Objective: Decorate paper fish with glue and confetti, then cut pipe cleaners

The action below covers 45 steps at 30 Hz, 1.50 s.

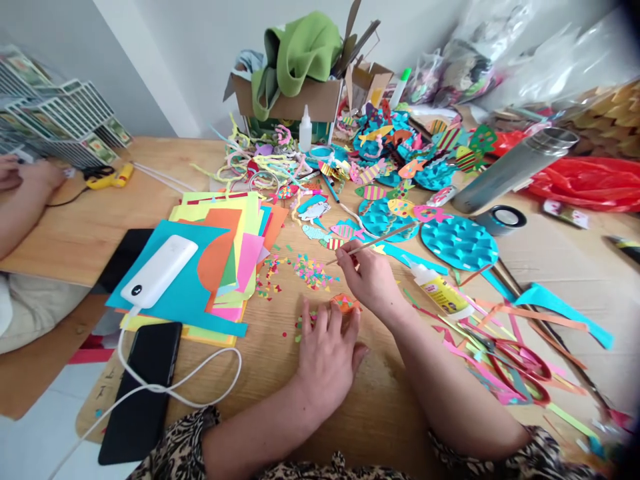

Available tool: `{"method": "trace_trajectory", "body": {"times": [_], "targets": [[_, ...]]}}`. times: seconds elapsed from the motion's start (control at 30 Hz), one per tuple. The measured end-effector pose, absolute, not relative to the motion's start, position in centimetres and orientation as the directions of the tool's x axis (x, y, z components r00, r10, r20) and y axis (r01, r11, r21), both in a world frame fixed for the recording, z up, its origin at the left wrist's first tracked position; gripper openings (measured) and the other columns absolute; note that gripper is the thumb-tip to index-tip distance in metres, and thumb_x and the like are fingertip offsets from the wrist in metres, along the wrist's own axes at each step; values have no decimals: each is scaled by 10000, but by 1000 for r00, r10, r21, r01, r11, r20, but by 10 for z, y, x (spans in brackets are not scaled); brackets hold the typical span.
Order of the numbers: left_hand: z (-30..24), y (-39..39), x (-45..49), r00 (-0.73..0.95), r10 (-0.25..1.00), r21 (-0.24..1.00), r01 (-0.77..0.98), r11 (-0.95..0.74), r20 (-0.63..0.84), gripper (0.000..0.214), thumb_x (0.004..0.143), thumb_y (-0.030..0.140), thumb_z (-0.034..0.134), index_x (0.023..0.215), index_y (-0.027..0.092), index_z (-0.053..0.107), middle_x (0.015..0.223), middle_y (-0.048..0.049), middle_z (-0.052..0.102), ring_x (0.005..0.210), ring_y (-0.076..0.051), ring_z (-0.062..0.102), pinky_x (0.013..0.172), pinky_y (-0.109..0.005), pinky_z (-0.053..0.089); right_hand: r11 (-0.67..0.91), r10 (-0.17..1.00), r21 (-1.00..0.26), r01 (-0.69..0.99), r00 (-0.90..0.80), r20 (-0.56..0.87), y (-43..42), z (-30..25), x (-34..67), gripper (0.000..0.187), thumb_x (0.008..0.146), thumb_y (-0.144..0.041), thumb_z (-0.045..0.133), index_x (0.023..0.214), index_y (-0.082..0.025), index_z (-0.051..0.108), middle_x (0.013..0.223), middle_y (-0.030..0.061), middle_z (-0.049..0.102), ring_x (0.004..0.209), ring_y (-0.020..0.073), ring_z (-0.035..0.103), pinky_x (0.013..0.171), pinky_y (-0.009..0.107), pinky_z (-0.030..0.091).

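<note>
The person's left hand (327, 353) lies flat and open, steadying the orange paper piece (345, 303), while the right hand (370, 280), pinched on the thin stick (380, 240), would best lift confetti chips (311, 272) singly.

- Desk (280, 387): light brown wood grain.
- Paper stack (220, 267): plain sheets of teal, orange, yellow, pink and green.
- Power bank (159, 270): white, with a white cable (200, 390).
- Phone (143, 393): black.
- Confetti (310, 272): tiny bits of pink, yellow, green and orange.
- Fish (345, 303): orange, dotted with many-coloured specks.
- Stick (380, 240): pale tan.
- Discs (459, 243): teal, with a scale pattern.
- Glue bottle (443, 293): white, with a yellow label.
- Scissors (520, 363): red handles.
- Cloth (305, 50): green, in a brown box (295, 103).
- Bag (590, 183): red.
- Tube (510, 170): silver-grey.
- Sleeves (175, 453): brown-and-black leopard print.
</note>
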<state>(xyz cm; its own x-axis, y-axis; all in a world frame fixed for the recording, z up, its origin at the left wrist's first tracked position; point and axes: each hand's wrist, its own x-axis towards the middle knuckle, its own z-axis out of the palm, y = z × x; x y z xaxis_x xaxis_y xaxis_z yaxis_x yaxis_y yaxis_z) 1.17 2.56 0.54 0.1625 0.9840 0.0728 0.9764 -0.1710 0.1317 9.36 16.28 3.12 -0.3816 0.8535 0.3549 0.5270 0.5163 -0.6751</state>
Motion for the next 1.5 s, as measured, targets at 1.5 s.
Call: {"method": "trace_trajectory", "body": {"times": [1.5], "targets": [[3, 24, 12, 160, 983, 127, 977, -170, 88, 567, 884, 533, 546, 1366, 238, 501, 1245, -121, 533, 1132, -287, 484, 1122, -625, 244, 481, 873, -719, 503, -351, 338, 166, 10, 84, 141, 925, -253, 487, 838, -208, 588, 816, 59, 691, 792, 211, 650, 694, 302, 469]]}}
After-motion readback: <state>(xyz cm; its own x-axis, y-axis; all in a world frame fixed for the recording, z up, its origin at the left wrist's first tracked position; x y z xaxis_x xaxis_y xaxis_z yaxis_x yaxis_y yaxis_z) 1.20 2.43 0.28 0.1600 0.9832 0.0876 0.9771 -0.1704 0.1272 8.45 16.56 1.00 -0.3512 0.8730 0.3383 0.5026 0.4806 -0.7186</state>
